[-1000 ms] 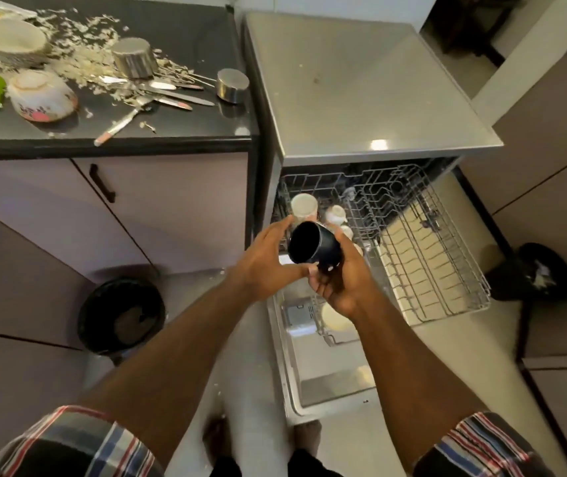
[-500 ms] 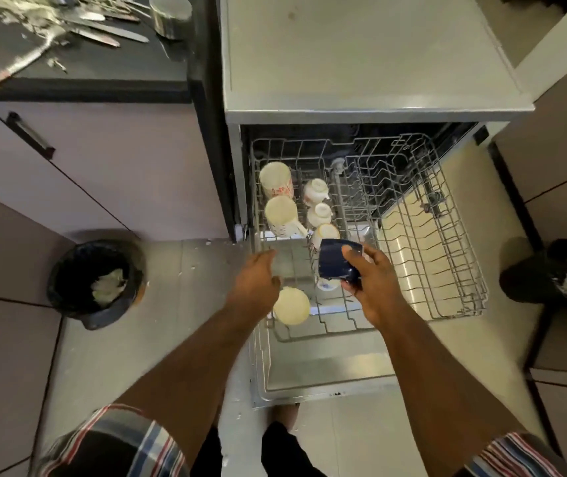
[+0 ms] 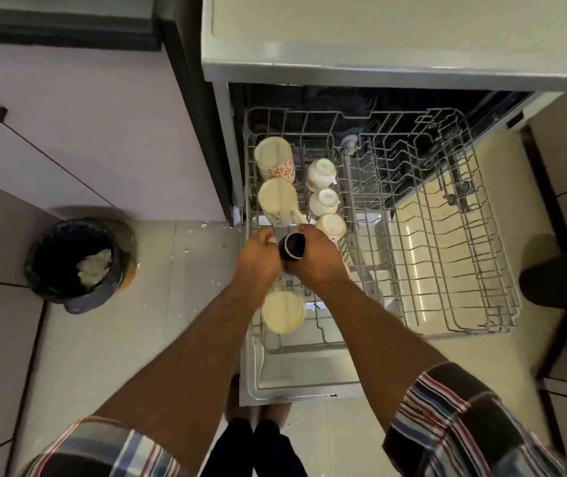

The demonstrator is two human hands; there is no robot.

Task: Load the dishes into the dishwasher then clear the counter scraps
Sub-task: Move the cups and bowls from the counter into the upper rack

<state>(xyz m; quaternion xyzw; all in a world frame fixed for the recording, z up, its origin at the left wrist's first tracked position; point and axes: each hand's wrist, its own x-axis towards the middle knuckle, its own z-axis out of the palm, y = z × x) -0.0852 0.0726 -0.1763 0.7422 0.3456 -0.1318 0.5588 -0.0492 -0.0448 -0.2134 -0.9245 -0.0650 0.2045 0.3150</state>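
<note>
no legible text, cup base markings too blurred to read

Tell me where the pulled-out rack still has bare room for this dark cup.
Free: the rack's whole right half, right of the small white cups. Crowded: the left columns, where tall mugs stand behind both hands holding the dark cup, a cream cup nearer.

Dark blue cup upended over rack's left side.

Black bin with pale scraps on tiled floor beside pink cabinet doors.
</note>
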